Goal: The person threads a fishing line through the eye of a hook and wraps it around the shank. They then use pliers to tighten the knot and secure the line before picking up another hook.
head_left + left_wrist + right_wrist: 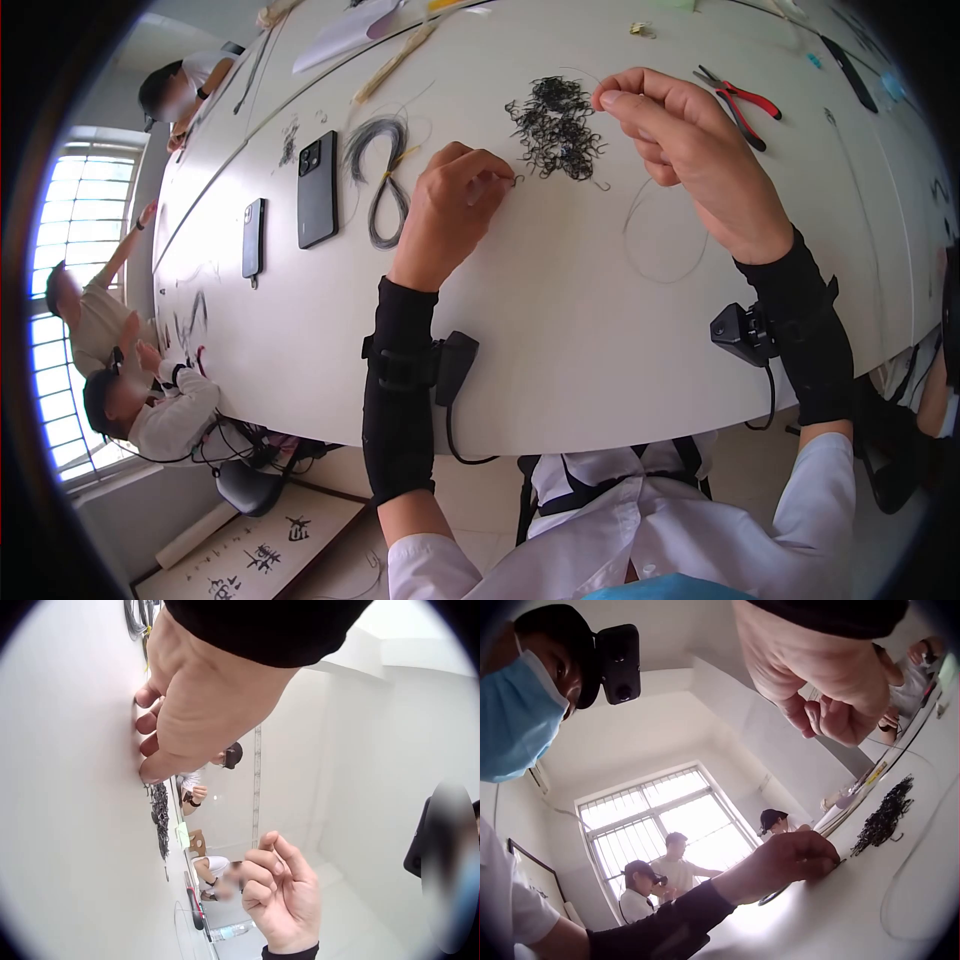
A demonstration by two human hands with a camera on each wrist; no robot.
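Note:
A pile of small black fish hooks [555, 128] lies on the white table. My left hand [452, 205] is low over the table just left of the pile. Its thumb and fingers pinch one small dark hook [518, 181] at their tips. Above the table, to the right of the pile, my right hand [695, 145] pinches a thin line [582, 71] between thumb and forefinger, the other fingers curled in. A loop of thin line [628, 235] lies below that hand. In the left wrist view, the right hand [283, 900] is raised clear of the surface.
Red-handled pliers [745, 100] lie at the right. A tied bundle of grey line [372, 190], a large phone [318, 190] and a smaller phone [253, 238] lie at the left. Other people sit or stand beyond the table [560, 330].

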